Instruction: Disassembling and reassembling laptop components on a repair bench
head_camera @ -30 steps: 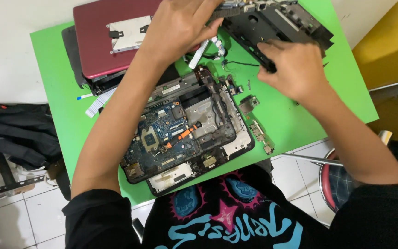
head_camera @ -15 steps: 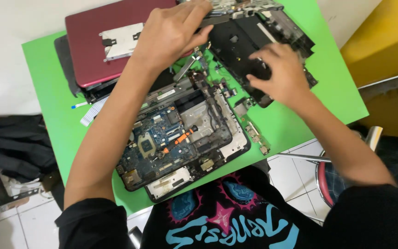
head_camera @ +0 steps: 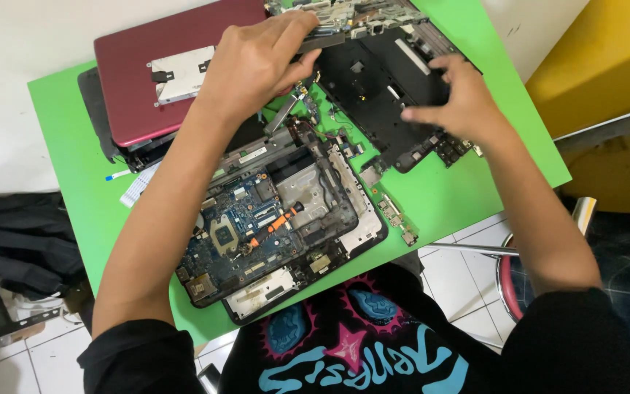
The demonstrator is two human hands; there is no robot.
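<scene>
From over the person's head, a small green table (head_camera: 461, 197) is crowded with laptop parts. The left hand (head_camera: 257, 62) reaches to the far side and is closed over the near edge of a black laptop cover panel (head_camera: 380, 95), fingers curled on top and thumb underneath, so it has the panel pinched at its left end. The right hand (head_camera: 461, 102) lies on the same panel further right, fingers spread and slack, pressing flat on the plastic rather than gripping it. The panel sits at the back right of the table, tilted a little, its far edge carrying metal brackets and connectors.

Directly below the left forearm lies an opened laptop base (head_camera: 278, 233), angled across the middle of the table, with its blue motherboard (head_camera: 235, 233) bare, an orange ribbon cable (head_camera: 275, 225) across it and a silver metal plate (head_camera: 311, 193) just beside that. At the back left sits a dark red laptop lid (head_camera: 147, 95), and on top of it rests a silver hard drive (head_camera: 180, 73) in its bracket. A small green circuit board (head_camera: 395, 215) lies loose just right of the base. On the floor to the left is a black bag (head_camera: 16, 241); at the right, part of a chrome stool (head_camera: 504, 255) shows.
</scene>
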